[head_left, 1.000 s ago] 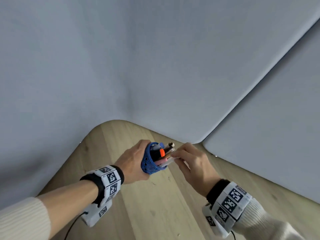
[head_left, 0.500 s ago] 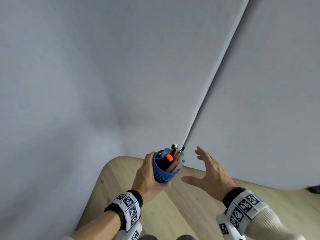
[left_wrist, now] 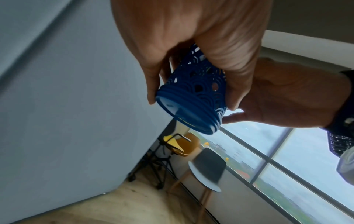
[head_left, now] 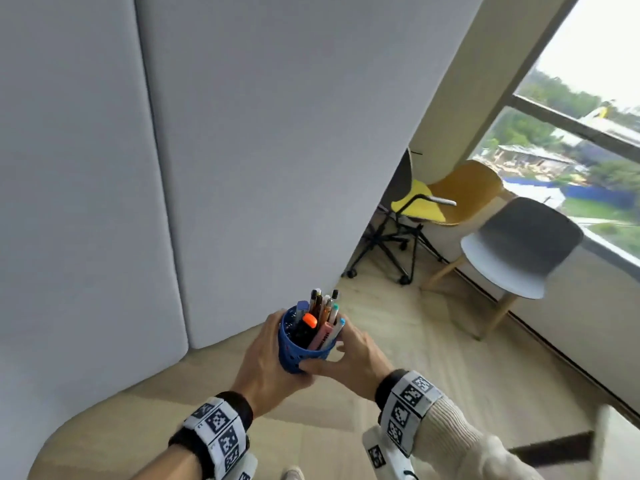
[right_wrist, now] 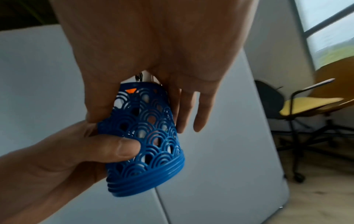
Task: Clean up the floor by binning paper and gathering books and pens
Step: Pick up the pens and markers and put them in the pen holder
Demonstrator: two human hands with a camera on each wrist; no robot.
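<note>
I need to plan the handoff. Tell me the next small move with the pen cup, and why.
Probably carry the pen cup over to a surface and set it down upright. Both the left hand and the right hand grip its sides in mid-air, it is full of pens standing out above the rim, and no loose pen shows in view.

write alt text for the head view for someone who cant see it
Both hands hold a blue lattice pen cup full of pens above a wooden floor: left hand wrapped round it, right hand at its other side. Grey panels stand behind; chairs sit by a window.
</note>
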